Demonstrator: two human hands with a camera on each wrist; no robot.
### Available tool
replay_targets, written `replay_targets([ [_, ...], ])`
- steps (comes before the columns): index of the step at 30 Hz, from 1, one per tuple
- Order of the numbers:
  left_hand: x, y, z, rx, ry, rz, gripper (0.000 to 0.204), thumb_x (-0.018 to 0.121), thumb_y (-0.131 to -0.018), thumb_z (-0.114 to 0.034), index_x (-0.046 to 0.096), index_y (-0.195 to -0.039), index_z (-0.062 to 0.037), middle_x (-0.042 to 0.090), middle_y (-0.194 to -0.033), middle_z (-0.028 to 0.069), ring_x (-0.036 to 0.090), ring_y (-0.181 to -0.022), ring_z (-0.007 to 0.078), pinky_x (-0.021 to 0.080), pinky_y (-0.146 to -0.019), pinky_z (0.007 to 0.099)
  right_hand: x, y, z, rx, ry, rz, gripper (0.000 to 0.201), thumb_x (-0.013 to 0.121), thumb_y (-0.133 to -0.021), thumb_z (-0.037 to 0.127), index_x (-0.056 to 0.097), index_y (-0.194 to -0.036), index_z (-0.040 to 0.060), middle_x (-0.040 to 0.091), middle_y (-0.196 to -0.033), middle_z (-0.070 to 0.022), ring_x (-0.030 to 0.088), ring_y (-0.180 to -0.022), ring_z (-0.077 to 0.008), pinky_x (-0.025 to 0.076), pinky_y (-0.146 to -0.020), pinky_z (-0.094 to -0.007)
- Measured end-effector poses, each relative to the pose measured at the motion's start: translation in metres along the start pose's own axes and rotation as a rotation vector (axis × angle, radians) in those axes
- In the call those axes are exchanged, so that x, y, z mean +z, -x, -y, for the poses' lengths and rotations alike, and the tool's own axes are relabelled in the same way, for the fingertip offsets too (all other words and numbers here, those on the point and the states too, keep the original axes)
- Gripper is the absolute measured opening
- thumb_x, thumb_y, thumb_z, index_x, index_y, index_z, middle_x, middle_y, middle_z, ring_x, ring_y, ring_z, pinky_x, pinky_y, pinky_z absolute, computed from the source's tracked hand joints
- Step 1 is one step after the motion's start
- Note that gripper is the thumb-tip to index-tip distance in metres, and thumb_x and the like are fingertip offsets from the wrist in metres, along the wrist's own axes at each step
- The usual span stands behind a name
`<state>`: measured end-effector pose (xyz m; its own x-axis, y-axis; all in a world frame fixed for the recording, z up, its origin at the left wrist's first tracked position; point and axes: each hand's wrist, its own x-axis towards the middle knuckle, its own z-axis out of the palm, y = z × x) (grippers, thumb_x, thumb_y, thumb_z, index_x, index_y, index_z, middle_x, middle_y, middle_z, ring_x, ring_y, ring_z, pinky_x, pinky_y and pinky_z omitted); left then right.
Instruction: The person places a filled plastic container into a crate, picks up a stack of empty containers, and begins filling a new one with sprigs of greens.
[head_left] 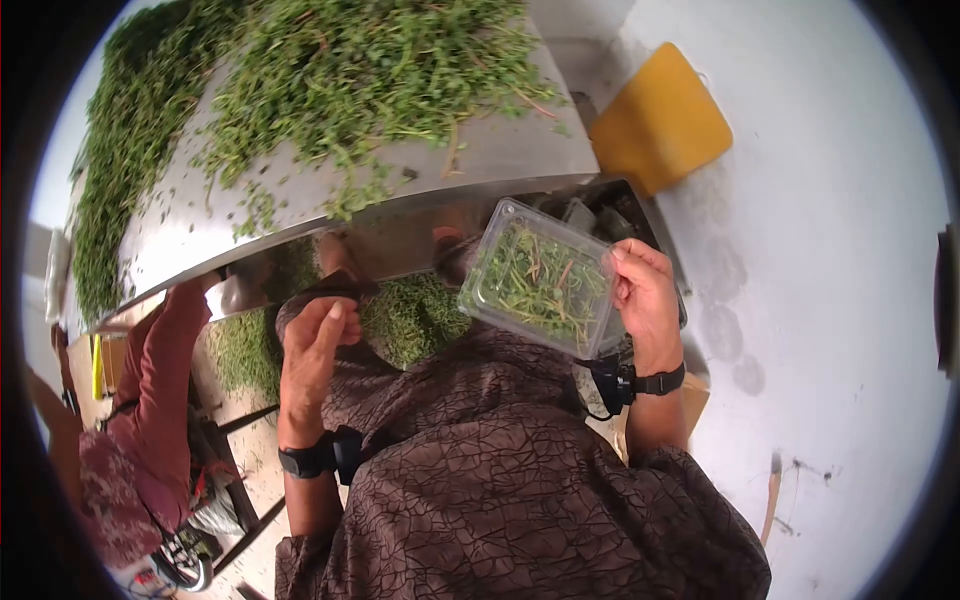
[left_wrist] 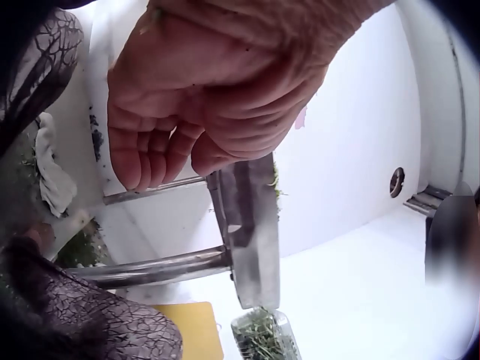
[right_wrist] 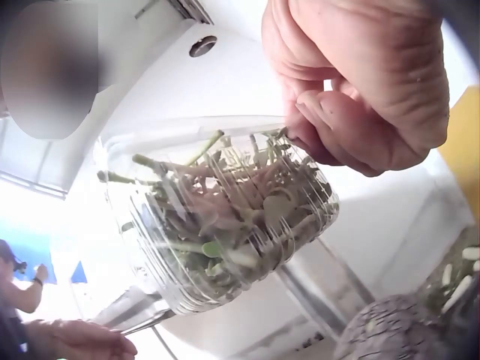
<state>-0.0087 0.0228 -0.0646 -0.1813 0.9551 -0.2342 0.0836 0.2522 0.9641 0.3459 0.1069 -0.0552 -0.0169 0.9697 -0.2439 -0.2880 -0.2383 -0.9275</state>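
My right hand [head_left: 645, 292] pinches the right edge of a clear plastic box [head_left: 483, 272], thumb on top. Green cut stems and leaves [head_left: 535, 285] fill the box, which tilts over my lap. From the side, the right wrist view has the ribbed box [right_wrist: 225, 255] hanging from the right hand's [right_wrist: 360, 97] fingertips. Over my left thigh is my left hand [head_left: 318, 340], its fingers loosely bent. Its palm side shows in the left wrist view, where the left hand [left_wrist: 217, 97] has nothing between thumb and fingers.
A metal table [head_left: 430, 168] ahead bears heaps of greens [head_left: 380, 75]. More greens [head_left: 415, 318] lie below, between my legs. A yellow board [head_left: 665, 120] leans by the white wall [head_left: 800, 250]. Dark crates [head_left: 625, 215] stand behind the box. Another person [head_left: 150, 400] sits at the left.
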Motion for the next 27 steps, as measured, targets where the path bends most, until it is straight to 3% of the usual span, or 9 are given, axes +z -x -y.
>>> replay_targets([
  [7,-0.008,-0.021,0.037,0.003,-0.105,-0.052,0.023,0.052,-0.093,-0.016,0.062,-0.098,0.0040,0.061,-0.079,0.0051,0.058,-0.069,0.0104,0.050,-0.065,0.0242,-0.091,0.017,-0.007,-0.053,-0.046,-0.428,0.009,0.063,-0.081,0.009,0.063,-0.077,0.0009,0.053,-0.057,0.0003,0.044,-0.044,-0.0047,0.033,-0.039,-0.0193],
  [12,-0.013,-0.034,0.054,0.044,-0.292,-0.064,0.018,0.049,-0.093,-0.010,0.063,-0.095,0.0020,0.062,-0.079,0.0060,0.057,-0.069,0.0097,0.050,-0.065,0.0240,-0.165,0.024,-0.048,-0.095,-0.025,-0.720,0.011,0.064,-0.080,0.009,0.063,-0.072,0.0019,0.054,-0.056,-0.0005,0.045,-0.044,-0.0053,0.034,-0.038,-0.0195],
  [15,-0.016,-0.038,0.061,0.110,-0.412,-0.119,0.015,0.050,-0.091,-0.007,0.063,-0.094,0.0013,0.061,-0.078,0.0064,0.057,-0.068,0.0112,0.049,-0.063,0.0254,-0.191,0.032,-0.070,0.000,-0.085,-0.905,0.013,0.064,-0.080,0.009,0.061,-0.070,0.0020,0.055,-0.058,-0.0024,0.046,-0.046,-0.0070,0.035,-0.039,-0.0202],
  [16,-0.019,-0.040,0.065,0.207,-0.552,-0.098,0.013,0.051,-0.090,-0.006,0.062,-0.093,0.0007,0.061,-0.077,0.0070,0.058,-0.067,0.0126,0.048,-0.063,0.0265,-0.200,0.033,-0.080,0.065,-0.145,-1.005,0.013,0.063,-0.081,0.009,0.061,-0.070,0.0020,0.055,-0.059,-0.0032,0.047,-0.047,-0.0077,0.036,-0.040,-0.0204],
  [18,-0.019,-0.042,0.068,0.308,-0.691,-0.073,0.012,0.052,-0.088,-0.004,0.062,-0.092,0.0002,0.060,-0.076,0.0075,0.058,-0.067,0.0141,0.048,-0.063,0.0277,-0.215,0.041,-0.105,0.073,-0.096,-1.010,0.012,0.062,-0.081,0.010,0.061,-0.072,0.0016,0.056,-0.060,-0.0037,0.049,-0.048,-0.0086,0.037,-0.041,-0.0205],
  [20,-0.015,-0.044,0.070,0.403,-0.789,-0.043,0.009,0.055,-0.084,-0.003,0.062,-0.089,-0.0019,0.059,-0.076,0.0097,0.059,-0.067,0.0213,0.047,-0.062,0.0320,-0.225,0.049,-0.128,0.076,-0.043,-1.011,0.012,0.062,-0.082,0.010,0.061,-0.074,0.0013,0.056,-0.061,-0.0043,0.050,-0.050,-0.0094,0.038,-0.042,-0.0207],
  [21,-0.012,-0.045,0.072,0.403,-0.786,-0.042,0.009,0.055,-0.084,-0.003,0.062,-0.089,-0.0019,0.059,-0.076,0.0097,0.059,-0.067,0.0213,0.047,-0.062,0.0320,-0.226,0.053,-0.138,0.121,-0.100,-1.043,0.009,0.061,-0.081,0.010,0.060,-0.078,0.0027,0.056,-0.063,-0.0042,0.050,-0.050,-0.0089,0.037,-0.041,-0.0195],
  [23,-0.009,-0.048,0.073,0.564,-0.947,-0.049,0.006,0.056,-0.082,-0.003,0.061,-0.085,-0.0044,0.060,-0.077,0.0109,0.060,-0.069,0.0279,0.048,-0.063,0.0353,-0.227,0.059,-0.155,0.162,-0.156,-1.070,0.007,0.060,-0.081,0.011,0.060,-0.081,0.0041,0.057,-0.064,-0.0041,0.050,-0.051,-0.0083,0.037,-0.041,-0.0184],
  [27,0.004,-0.044,0.072,0.534,-0.928,-0.025,0.006,0.056,-0.080,-0.003,0.061,-0.083,-0.0060,0.060,-0.079,0.0119,0.059,-0.072,0.0323,0.048,-0.064,0.0382,-0.234,0.068,-0.188,0.225,-0.195,-1.080,0.009,0.061,-0.078,0.009,0.060,-0.080,0.0006,0.057,-0.064,-0.0054,0.055,-0.054,-0.0122,0.040,-0.044,-0.0218],
])
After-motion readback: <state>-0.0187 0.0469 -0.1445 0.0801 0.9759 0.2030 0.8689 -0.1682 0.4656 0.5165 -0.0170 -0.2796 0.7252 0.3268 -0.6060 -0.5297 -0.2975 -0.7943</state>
